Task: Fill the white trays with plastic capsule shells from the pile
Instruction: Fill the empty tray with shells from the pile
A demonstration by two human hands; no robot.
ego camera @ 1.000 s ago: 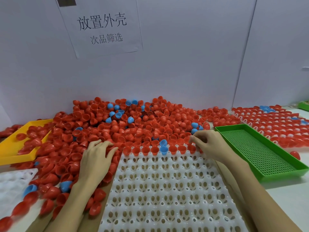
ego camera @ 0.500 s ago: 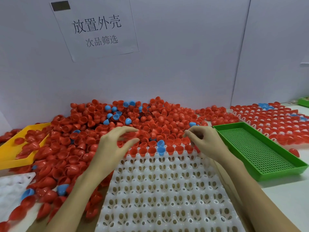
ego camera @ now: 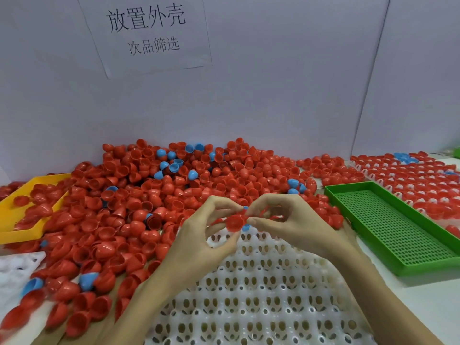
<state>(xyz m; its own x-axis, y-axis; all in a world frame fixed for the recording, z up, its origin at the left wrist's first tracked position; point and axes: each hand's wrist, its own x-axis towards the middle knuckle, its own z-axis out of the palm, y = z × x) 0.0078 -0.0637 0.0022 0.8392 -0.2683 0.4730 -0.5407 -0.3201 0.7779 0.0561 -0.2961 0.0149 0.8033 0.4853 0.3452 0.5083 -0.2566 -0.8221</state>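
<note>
Pale partition walls are seen behind the bench, with a printed paper sign (ego camera: 146, 33) taped up, and a broad pile of red and blue plastic capsule shells (ego camera: 154, 195) is heaped against them. Just in front of the pile, the white moulded plastic tray (ego camera: 249, 295) is laid out with nearly all of its pockets unfilled; only its far edge appears to be seated, and that row is largely hidden. Above that far edge a single red half-dome shell (ego camera: 234, 222) is held between both hands: it is pinched by the curled fingers and thumb of the left hand (ego camera: 199, 235), while the fingertips of the right hand (ego camera: 293, 225) are closed on its other side, seemingly with a second shell, though blur prevents certainty. A flat green perforated tray (ego camera: 398, 230) is set to the right, a yellow tray (ego camera: 22, 210) to the left, and an already filled tray (ego camera: 418, 180) further right. Such shells are judged to be very light, thin, smooth and slippery, and inclined to nest together; a gentle rim pinch is advised.
</note>
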